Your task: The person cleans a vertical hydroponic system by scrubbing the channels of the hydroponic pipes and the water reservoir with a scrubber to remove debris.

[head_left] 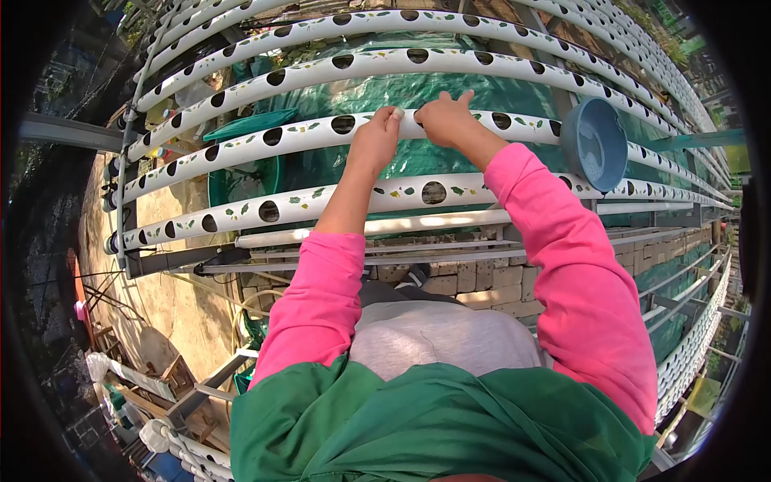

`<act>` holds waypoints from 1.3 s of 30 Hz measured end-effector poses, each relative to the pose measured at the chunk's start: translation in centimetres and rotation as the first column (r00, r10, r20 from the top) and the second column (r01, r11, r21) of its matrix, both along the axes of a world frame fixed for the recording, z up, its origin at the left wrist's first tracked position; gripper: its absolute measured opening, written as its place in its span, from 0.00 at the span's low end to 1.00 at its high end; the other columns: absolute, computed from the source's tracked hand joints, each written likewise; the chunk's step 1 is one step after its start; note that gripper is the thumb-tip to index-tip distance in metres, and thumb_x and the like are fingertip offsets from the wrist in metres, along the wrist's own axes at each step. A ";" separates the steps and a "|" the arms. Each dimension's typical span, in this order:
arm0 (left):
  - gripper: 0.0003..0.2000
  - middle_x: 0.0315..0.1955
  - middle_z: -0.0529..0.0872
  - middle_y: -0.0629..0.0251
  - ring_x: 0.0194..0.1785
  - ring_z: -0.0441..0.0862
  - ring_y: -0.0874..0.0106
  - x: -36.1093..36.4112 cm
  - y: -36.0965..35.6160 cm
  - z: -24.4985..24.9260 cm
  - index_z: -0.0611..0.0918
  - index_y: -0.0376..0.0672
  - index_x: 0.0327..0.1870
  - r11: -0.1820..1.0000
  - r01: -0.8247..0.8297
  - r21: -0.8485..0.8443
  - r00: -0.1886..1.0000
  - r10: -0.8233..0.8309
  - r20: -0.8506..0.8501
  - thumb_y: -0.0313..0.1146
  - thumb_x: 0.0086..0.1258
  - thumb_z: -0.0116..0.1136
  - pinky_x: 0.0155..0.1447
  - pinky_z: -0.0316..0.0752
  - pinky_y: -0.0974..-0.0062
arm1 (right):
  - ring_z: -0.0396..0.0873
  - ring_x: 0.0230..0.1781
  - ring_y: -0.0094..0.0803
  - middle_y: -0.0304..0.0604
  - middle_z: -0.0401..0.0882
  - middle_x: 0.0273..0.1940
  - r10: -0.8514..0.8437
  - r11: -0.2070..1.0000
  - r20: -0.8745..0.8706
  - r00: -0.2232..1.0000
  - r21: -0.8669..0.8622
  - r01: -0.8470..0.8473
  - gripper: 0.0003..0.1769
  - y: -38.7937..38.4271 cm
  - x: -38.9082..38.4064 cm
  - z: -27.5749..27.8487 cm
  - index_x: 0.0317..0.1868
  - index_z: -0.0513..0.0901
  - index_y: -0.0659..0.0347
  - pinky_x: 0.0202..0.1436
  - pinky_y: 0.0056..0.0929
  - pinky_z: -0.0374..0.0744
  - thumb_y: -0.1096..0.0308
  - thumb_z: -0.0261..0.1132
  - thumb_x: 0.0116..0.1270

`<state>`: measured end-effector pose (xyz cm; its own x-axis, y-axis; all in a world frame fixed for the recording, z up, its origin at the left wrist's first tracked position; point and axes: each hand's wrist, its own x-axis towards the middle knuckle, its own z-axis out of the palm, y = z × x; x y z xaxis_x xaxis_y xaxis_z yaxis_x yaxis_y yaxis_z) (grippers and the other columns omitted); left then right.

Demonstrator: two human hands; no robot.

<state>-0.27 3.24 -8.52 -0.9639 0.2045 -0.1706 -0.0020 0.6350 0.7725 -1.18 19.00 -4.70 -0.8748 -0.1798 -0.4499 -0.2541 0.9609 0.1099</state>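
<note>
My left hand [376, 141] is closed over a white grow pipe [312, 129], thumb and finger pinched at a small pale thing too small to name. Close to its right, my right hand [447, 122] bends over a dark round hole in the same pipe. Its thumb and forefinger come together at that hole while other fingers fan outward; whatever they pinch is hidden. The pipe carries a row of round holes and printed green leaf marks. A blue-grey bowl [572, 143] rests on the pipes to the right.
More parallel white pipes [377, 60] run behind and a nearer pipe [309, 201] in front. Green sheeting [385, 92] lies beneath them, with a green tub [241, 181] at left. Metal rails [450, 244] and brick paving [474, 283] lie near my feet.
</note>
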 end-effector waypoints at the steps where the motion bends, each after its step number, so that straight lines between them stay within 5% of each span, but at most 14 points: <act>1: 0.23 0.45 0.85 0.45 0.52 0.80 0.46 0.0 0.0 0.1 0.76 0.48 0.61 1.000 -0.003 0.011 1.000 0.003 0.004 0.52 0.76 0.40 0.55 0.73 0.55 | 0.71 0.61 0.53 0.44 0.81 0.55 0.007 1.000 0.002 1.000 0.002 -0.007 0.18 -0.1 0.4 -0.1 0.53 0.84 0.52 0.58 0.87 0.55 0.72 0.62 0.62; 3: 0.22 0.45 0.85 0.45 0.52 0.81 0.47 -0.1 -0.1 0.3 0.76 0.48 0.61 1.000 -0.007 0.007 1.000 0.007 0.029 0.51 0.76 0.41 0.56 0.73 0.57 | 0.72 0.60 0.52 0.40 0.81 0.51 -0.097 0.995 -0.130 0.987 -0.011 0.097 0.16 -0.4 1.6 -0.7 0.50 0.84 0.48 0.59 0.86 0.57 0.72 0.61 0.63; 10: 0.22 0.46 0.85 0.46 0.53 0.81 0.49 0.2 0.0 0.5 0.75 0.48 0.62 1.000 -0.005 0.003 0.999 0.004 0.038 0.49 0.75 0.41 0.57 0.73 0.58 | 0.72 0.60 0.58 0.45 0.80 0.55 -0.022 0.997 -0.022 1.000 0.078 0.023 0.18 -0.3 -0.3 -1.9 0.52 0.84 0.49 0.58 0.88 0.53 0.71 0.63 0.61; 12: 0.22 0.45 0.85 0.46 0.52 0.81 0.49 0.2 0.1 0.4 0.75 0.48 0.62 1.000 -0.003 0.007 1.000 0.003 0.027 0.49 0.75 0.41 0.56 0.73 0.58 | 0.79 0.54 0.51 0.45 0.83 0.50 -0.015 1.000 -0.101 0.995 0.012 0.016 0.17 0.0 -0.1 -2.0 0.50 0.85 0.52 0.60 0.70 0.68 0.71 0.67 0.58; 13: 0.22 0.45 0.85 0.46 0.52 0.81 0.49 0.2 0.0 0.4 0.75 0.48 0.62 1.000 -0.001 0.008 1.000 0.001 0.019 0.49 0.75 0.41 0.56 0.73 0.58 | 0.79 0.54 0.51 0.45 0.83 0.50 -0.012 1.000 -0.101 0.995 0.011 0.013 0.17 0.7 -0.5 -2.0 0.50 0.85 0.52 0.60 0.70 0.68 0.71 0.67 0.58; 14: 0.22 0.45 0.85 0.46 0.52 0.81 0.49 0.2 -0.1 0.4 0.75 0.48 0.62 1.000 -0.005 0.007 1.000 0.005 0.021 0.49 0.75 0.41 0.56 0.73 0.58 | 0.81 0.50 0.46 0.45 0.84 0.46 -0.021 0.966 -0.044 0.999 -0.258 0.010 0.17 1.9 -1.0 -2.1 0.48 0.86 0.54 0.56 0.58 0.73 0.72 0.69 0.55; 16: 0.22 0.44 0.85 0.47 0.51 0.82 0.49 0.3 -0.1 0.7 0.76 0.47 0.61 1.000 -0.005 0.008 0.999 0.005 0.037 0.49 0.76 0.41 0.56 0.74 0.59 | 0.85 0.38 0.37 0.45 0.86 0.36 -0.036 0.781 -0.050 0.998 -0.624 -0.003 0.17 3.8 -1.4 -2.7 0.43 0.86 0.58 0.44 0.34 0.79 0.73 0.74 0.50; 20: 0.22 0.43 0.85 0.45 0.50 0.81 0.46 0.2 0.0 0.2 0.77 0.48 0.59 0.999 -0.032 0.040 0.999 0.031 0.022 0.51 0.76 0.41 0.54 0.74 0.55 | 0.83 0.36 0.33 0.43 0.86 0.37 -0.154 0.587 0.065 0.986 -0.797 0.145 0.15 4.8 -1.2 -4.3 0.43 0.87 0.60 0.44 0.31 0.78 0.74 0.72 0.52; 22: 0.21 0.43 0.85 0.45 0.50 0.81 0.46 0.1 0.0 0.2 0.77 0.47 0.59 0.999 -0.022 0.039 0.999 0.021 0.028 0.50 0.76 0.41 0.54 0.74 0.55 | 0.81 0.35 0.28 0.41 0.86 0.36 -0.274 0.264 0.227 0.935 -0.917 0.300 0.12 4.9 -1.1 -5.1 0.42 0.87 0.62 0.42 0.27 0.77 0.74 0.71 0.55; 23: 0.21 0.43 0.85 0.45 0.50 0.81 0.46 0.1 0.0 0.2 0.77 0.47 0.59 0.999 -0.020 0.040 0.999 0.019 0.030 0.50 0.76 0.41 0.54 0.74 0.55 | 0.81 0.35 0.28 0.41 0.86 0.36 -0.275 0.264 0.229 0.934 -0.916 0.302 0.12 5.1 -1.0 -5.4 0.42 0.87 0.62 0.42 0.27 0.77 0.74 0.71 0.55; 31: 0.21 0.42 0.85 0.44 0.50 0.81 0.45 0.1 -0.2 0.5 0.76 0.47 0.59 0.998 0.017 0.055 1.000 -0.019 0.024 0.50 0.76 0.41 0.54 0.74 0.54 | 0.78 0.40 0.24 0.35 0.81 0.42 -0.451 -0.348 0.467 0.761 -0.877 0.332 0.08 4.6 -0.7 -0.4 0.47 0.81 0.59 0.43 0.31 0.79 0.71 0.62 0.68; 39: 0.21 0.45 0.84 0.42 0.52 0.80 0.44 -0.2 -4.8 2.0 0.73 0.45 0.62 0.996 -0.017 0.086 0.999 0.021 -0.044 0.47 0.77 0.41 0.55 0.73 0.54 | 0.78 0.38 0.20 0.32 0.80 0.40 -0.404 -0.394 0.320 0.857 -0.906 0.152 0.09 -0.7 -1.2 6.3 0.49 0.79 0.57 0.38 0.30 0.80 0.68 0.61 0.71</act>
